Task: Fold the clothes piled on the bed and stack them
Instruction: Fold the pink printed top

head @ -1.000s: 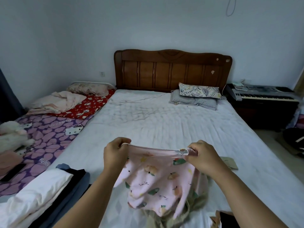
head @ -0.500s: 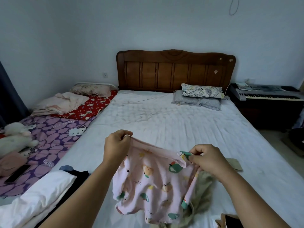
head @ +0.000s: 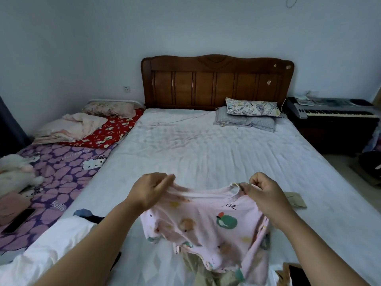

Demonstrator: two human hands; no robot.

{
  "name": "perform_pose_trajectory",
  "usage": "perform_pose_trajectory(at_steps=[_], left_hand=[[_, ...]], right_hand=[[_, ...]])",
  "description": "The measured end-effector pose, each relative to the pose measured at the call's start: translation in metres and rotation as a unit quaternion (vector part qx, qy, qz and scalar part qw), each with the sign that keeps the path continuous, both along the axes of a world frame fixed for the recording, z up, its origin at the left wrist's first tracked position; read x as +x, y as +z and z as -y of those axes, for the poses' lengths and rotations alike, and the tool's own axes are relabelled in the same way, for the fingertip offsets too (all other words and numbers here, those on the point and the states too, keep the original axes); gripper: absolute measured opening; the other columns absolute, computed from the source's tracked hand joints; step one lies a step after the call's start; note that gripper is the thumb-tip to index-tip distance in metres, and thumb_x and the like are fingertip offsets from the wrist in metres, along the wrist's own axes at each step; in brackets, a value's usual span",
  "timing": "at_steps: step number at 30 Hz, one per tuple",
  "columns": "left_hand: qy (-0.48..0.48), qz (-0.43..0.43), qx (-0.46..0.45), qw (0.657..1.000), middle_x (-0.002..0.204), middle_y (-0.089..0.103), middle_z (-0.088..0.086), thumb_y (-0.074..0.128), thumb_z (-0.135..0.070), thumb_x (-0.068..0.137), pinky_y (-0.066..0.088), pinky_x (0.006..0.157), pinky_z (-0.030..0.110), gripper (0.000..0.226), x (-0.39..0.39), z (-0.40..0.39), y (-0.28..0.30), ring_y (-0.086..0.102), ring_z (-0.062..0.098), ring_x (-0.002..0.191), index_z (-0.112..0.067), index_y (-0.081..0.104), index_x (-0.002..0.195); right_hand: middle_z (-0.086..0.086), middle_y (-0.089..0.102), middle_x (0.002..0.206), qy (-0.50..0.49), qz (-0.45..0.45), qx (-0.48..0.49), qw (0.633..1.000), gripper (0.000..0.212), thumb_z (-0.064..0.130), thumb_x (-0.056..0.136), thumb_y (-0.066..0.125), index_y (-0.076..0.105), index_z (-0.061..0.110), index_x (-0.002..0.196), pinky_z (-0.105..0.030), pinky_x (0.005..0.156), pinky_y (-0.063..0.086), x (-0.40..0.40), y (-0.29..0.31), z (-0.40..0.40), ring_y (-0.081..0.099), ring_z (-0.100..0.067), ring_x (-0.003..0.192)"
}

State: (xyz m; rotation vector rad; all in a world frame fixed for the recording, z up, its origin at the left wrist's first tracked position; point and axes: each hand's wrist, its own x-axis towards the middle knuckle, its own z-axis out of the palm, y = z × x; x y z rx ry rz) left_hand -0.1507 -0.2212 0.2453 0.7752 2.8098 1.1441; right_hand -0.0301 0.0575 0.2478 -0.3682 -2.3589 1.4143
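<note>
Faintly, purple sheet [head: 59,182] reads "Hello".

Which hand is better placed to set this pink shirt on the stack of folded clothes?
Left. The left hand grips the shirt on the side nearest the stack; the right hand is farther away.

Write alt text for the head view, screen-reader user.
Both hands, left hand and right hand, pinch the top edge of a pink fruit-print cotton garment, holding it spread above a white-sheeted bed with a brown wooden headboard.
</note>
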Motion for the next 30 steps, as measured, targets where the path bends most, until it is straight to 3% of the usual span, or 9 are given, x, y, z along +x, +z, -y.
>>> perform_pose_trajectory(at_steps=[3,8,12,16,20,22,24,27,30], left_hand=[[-0.095,-0.067,-0.146,0.982,0.081,0.064,-0.015,0.041,-0.077,0.062,0.044,0.068,0.026,0.061,-0.014,0.008,-0.013,0.058,0.006,0.076,-0.028,0.069,0.087],[-0.144,0.001,-0.095,0.985,0.116,0.062,-0.018,0.018,-0.089,0.071,0.044,0.088,0.018,0.088,-0.041,0.013,-0.026,0.058,0.001,0.105,-0.034,0.059,0.126],[-0.126,0.099,-0.011,0.987,0.107,0.069,-0.006,0.044,-0.047,0.095,0.051,0.082,0.026,0.019,-0.058,0.002,-0.026,0.065,0.015,0.092,-0.05,0.058,0.107],[-0.111,0.125,0.049,0.985,0.068,0.061,-0.009,0.055,-0.027,0.096,0.046,0.062,0.027,0.022,-0.076,-0.014,-0.028,0.053,0.012,0.062,-0.031,0.068,0.078],[-0.129,0.041,-0.144,0.98,0.063,0.054,-0.013,0.065,-0.058,0.074,0.034,0.055,0.021,0.036,-0.1,-0.03,-0.031,0.047,0.003,0.06,-0.023,0.058,0.071],[-0.129,-0.065,-0.245,0.959,0.084,0.059,-0.01,0.062,-0.044,0.08,0.034,0.061,0.025,0.018,-0.113,-0.039,-0.029,0.056,0.009,0.08,-0.027,0.064,0.086],[-0.069,-0.108,-0.258,0.958,0.102,0.058,-0.002,0.058,-0.019,0.086,0.038,0.069,0.028,0.022,-0.123,-0.047,-0.027,0.058,0.024,0.096,-0.026,0.068,0.104],[0.03,-0.143,-0.188,0.971,0.109,0.057,0.005,0.052,-0.009,0.087,0.044,0.073,0.035,0.029,-0.131,-0.052,-0.027,0.059,0.035,0.093,-0.021,0.071,0.106],[0.095,-0.122,-0.1,0.983,0.111,0.063,0.006,0.044,-0.012,0.082,0.048,0.076,0.036,0.036,-0.122,-0.05,-0.032,0.061,0.036,0.092,-0.018,0.071,0.105]], right_hand=[[0.011,0.026,0.051,0.014,0.039,0.032,0.999,0.048,0.029,0.077,0.076,0.034,0.014,0.06,-0.02,0.045,0.019,-0.002,-0.005,-0.007,0.024,-0.007,0.048],[0.01,0.024,0.049,0.023,0.124,0.02,0.992,0.055,0.026,0.07,0.083,0.03,0.018,0.056,-0.019,0.041,0.02,-0.006,-0.015,-0.022,0.026,-0.01,0.047],[0.01,0.029,0.051,0.012,0.147,0.019,0.989,0.051,0.016,0.067,0.085,0.035,0.018,0.057,-0.024,0.047,0.019,-0.013,-0.026,-0.032,0.028,-0.007,0.05],[0.005,0.049,0.054,-0.034,0.166,0.062,0.984,0.03,0.006,0.073,0.078,0.051,0.014,0.062,-0.024,0.047,0.037,-0.027,-0.032,-0.039,0.046,-0.013,0.051],[-0.003,0.064,0.069,-0.103,0.2,0.197,0.954,0.016,0.008,0.078,0.07,0.069,0.021,0.069,-0.03,0.058,0.047,-0.043,-0.03,-0.051,0.066,-0.024,0.069],[-0.008,0.066,0.086,-0.168,0.194,0.248,0.934,0.015,0.005,0.082,0.062,0.073,0.014,0.087,-0.027,0.063,0.04,-0.048,-0.029,-0.06,0.064,-0.029,0.087],[-0.014,0.067,0.09,-0.215,0.14,0.154,0.954,0.021,-0.001,0.087,0.053,0.07,0.01,0.093,-0.023,0.057,0.043,-0.053,-0.029,-0.069,0.066,-0.027,0.076],[-0.018,0.064,0.08,-0.236,0.051,-0.074,0.968,0.024,-0.003,0.09,0.046,0.064,0.013,0.087,-0.02,0.047,0.048,-0.053,-0.024,-0.072,0.063,-0.018,0.051],[-0.013,0.068,0.073,-0.22,0.039,-0.028,0.974,0.02,0.003,0.088,0.055,0.067,0.017,0.081,-0.021,0.059,0.049,-0.038,-0.026,-0.073,0.063,-0.012,0.062]])
